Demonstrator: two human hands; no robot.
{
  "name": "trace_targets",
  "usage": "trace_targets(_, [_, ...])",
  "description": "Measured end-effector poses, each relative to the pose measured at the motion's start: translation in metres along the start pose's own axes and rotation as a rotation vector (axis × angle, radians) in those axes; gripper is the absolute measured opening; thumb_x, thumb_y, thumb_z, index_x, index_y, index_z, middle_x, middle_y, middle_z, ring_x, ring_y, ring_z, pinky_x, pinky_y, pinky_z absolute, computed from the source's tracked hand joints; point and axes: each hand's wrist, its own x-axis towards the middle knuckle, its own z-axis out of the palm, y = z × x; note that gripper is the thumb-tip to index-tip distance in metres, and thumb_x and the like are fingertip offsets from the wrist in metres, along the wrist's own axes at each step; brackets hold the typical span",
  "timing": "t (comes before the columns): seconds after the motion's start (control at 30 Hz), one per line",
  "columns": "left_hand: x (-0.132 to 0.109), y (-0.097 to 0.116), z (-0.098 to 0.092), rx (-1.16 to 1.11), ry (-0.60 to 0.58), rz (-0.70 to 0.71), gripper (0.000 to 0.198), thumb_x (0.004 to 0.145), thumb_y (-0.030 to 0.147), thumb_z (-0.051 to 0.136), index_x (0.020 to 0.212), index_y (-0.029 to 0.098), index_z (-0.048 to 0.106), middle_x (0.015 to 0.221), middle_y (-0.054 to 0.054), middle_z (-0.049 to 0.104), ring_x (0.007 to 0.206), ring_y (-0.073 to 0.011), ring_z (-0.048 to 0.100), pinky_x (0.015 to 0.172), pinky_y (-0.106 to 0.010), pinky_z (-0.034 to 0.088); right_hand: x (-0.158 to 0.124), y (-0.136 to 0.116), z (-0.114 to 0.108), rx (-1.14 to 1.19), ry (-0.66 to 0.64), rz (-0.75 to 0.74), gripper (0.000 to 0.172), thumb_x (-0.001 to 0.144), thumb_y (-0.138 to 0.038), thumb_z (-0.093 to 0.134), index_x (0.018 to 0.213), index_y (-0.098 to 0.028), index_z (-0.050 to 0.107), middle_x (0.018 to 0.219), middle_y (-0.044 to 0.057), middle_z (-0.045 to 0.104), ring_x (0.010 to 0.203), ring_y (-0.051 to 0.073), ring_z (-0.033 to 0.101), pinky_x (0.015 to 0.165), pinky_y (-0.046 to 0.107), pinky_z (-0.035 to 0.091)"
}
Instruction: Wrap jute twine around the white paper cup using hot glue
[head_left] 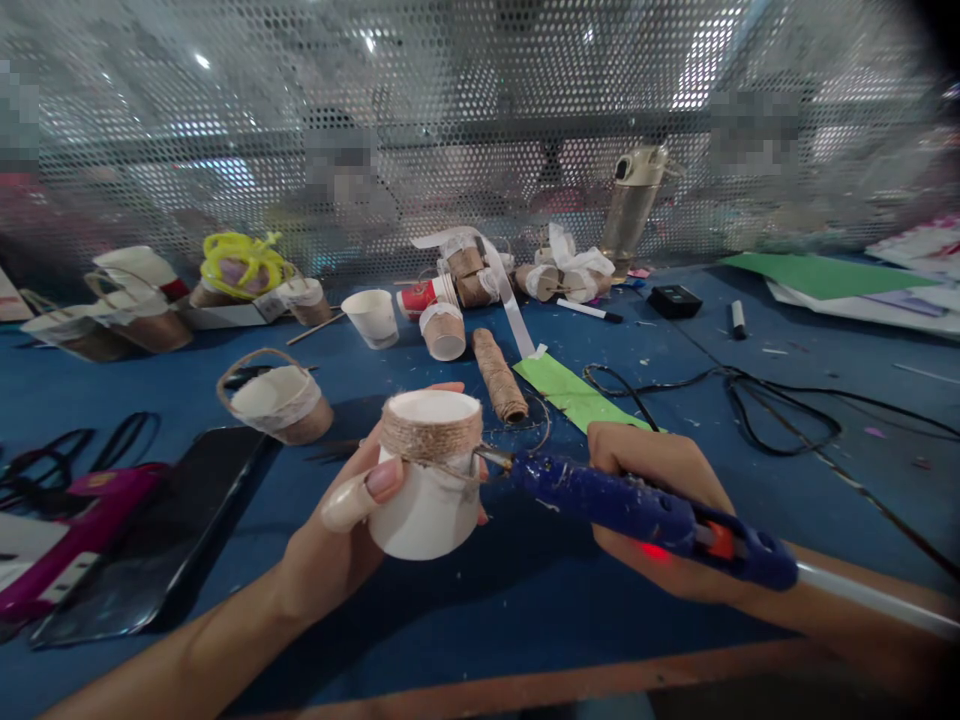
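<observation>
While left fingers (385, 479) clasp the cup (424, 525), right fingers (621, 442) grip the glue gun (611, 500), likely gluing twine (431, 436); further winding seems due.

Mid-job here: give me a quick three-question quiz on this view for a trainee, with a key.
1. Which hand holds the blue glue gun?
2. True or false: wound twine covers the whole outer wall of the white paper cup.
3. The twine roll is: A) standing on end; B) lying on its side; C) inside a cup.

Key: 1. Right hand. 2. False; only a band near its upper end. 3. B.
</observation>
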Motion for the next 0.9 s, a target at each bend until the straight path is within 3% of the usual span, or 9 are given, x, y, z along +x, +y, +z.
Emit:
trace_targets(0.17, [0.0,0.002,0.005,0.011,0.008,0.041,0.053,0.089,0.051,0.073,0.135,0.025,0.073,0.105,-0.007,0.086,0.077,-0.0248,0.081,0.072,-0.032,0.066,0.005,-0.002,-0.001,-0.008,0.041,0.094,0.03,0.077,-0.009,0.064,0.068,-0.024,0.04,0.063,-0.007,0.045,0.054,0.011,0.041,0.051,0.027,0.031])
trace_targets(0.3, [0.001,-0.003,0.004,0.056,0.032,0.054,0.058,0.09,0.05,0.073,0.143,0.027,0.066,0.113,-0.007,0.084,0.096,-0.0297,0.079,0.077,-0.034,0.063,0.007,-0.004,0.0,-0.005,0.109,0.158,0.025,0.084,-0.01,0.063,0.071,-0.025,0.047,0.063,-0.006,0.049,0.055,0.012,0.046,0.052,0.027,0.037])
trace_targets(0.43, [0.001,-0.013,-0.001,0.124,0.051,0.02,0.056,0.092,0.047,0.073,0.145,0.031,0.063,0.135,-0.006,0.075,0.123,-0.0343,0.067,0.097,-0.039,0.053,0.005,-0.002,0.007,0.137,0.23,0.16,0.016,0.09,-0.022,0.077,0.09,-0.028,0.062,0.08,-0.004,0.067,0.067,0.015,0.06,0.064,0.029,0.05])
trace_targets(0.53, [-0.001,-0.018,-0.004,0.18,0.029,-0.01,0.055,0.092,0.044,0.076,0.145,0.035,0.062,0.144,-0.004,0.07,0.136,-0.0364,0.058,0.108,-0.042,0.046,0.002,0.002,0.015,0.25,0.184,0.113,0.033,0.082,-0.022,0.089,0.104,-0.034,0.068,0.091,-0.006,0.074,0.07,0.014,0.062,0.065,0.026,0.052])
trace_targets(0.63, [-0.002,-0.019,-0.003,0.229,0.0,-0.052,0.048,0.097,0.043,0.072,0.144,0.044,0.061,0.148,0.001,0.067,0.136,-0.0324,0.057,0.108,-0.04,0.043,0.001,0.002,0.02,0.308,0.176,0.072,0.038,0.078,-0.02,0.093,0.104,-0.034,0.069,0.089,-0.008,0.077,0.072,0.013,0.069,0.066,0.024,0.056])
trace_targets(0.73, [-0.002,-0.019,-0.003,0.232,0.01,-0.058,0.044,0.098,0.043,0.072,0.141,0.047,0.063,0.144,0.004,0.069,0.134,-0.029,0.058,0.106,-0.036,0.043,0.001,-0.001,0.02,0.327,0.121,0.106,0.031,0.082,-0.018,0.091,0.101,-0.03,0.07,0.096,-0.005,0.082,0.084,0.016,0.078,0.078,0.026,0.063])
trace_targets(0.9, [-0.001,-0.018,-0.002,0.246,0.031,-0.053,0.049,0.097,0.042,0.073,0.143,0.039,0.059,0.145,-0.002,0.069,0.139,-0.0352,0.055,0.109,-0.042,0.041,0.003,-0.007,0.018,0.321,0.189,0.097,0.023,0.083,-0.016,0.089,0.094,-0.026,0.071,0.089,-0.004,0.081,0.077,0.013,0.077,0.075,0.024,0.063])
